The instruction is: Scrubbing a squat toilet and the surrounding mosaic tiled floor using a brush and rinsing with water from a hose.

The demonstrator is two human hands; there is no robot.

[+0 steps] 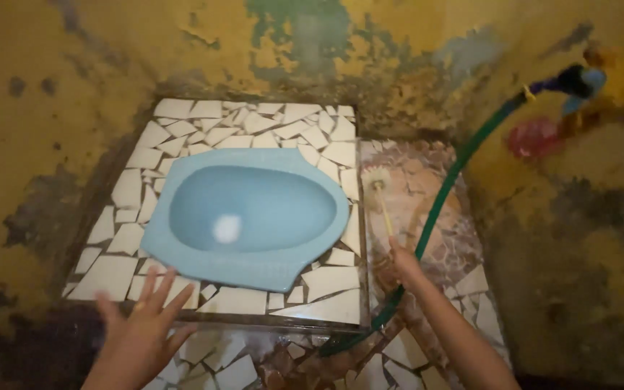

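A: Down we look at a blue squat toilet pan [250, 217] set in a raised platform [326, 307] of broken white tile pieces, with yellow, peeling walls [52, 108] around it.

B: And the right hand [402, 261] is busy. Its fingers are closed round the thin handle of a toilet brush [380, 193], the pale bristle head up near the platform's far right edge, just beside the pan's rim.

A: The hand itself sits by the right edge of the platform, over the brown stone floor [464, 245].

B: The left hand [142, 321]?

A: Fingers spread wide, palm down, holding nothing. It hovers at the platform's near left corner, fingertips just short of the pan's near rim. Touching the tiles or not, hard to say.

B: A dark green hose [448, 189] too.

A: Yes, it runs from a blue tap [579, 81] on the right wall, curving down past the right hand to the platform's near right corner.
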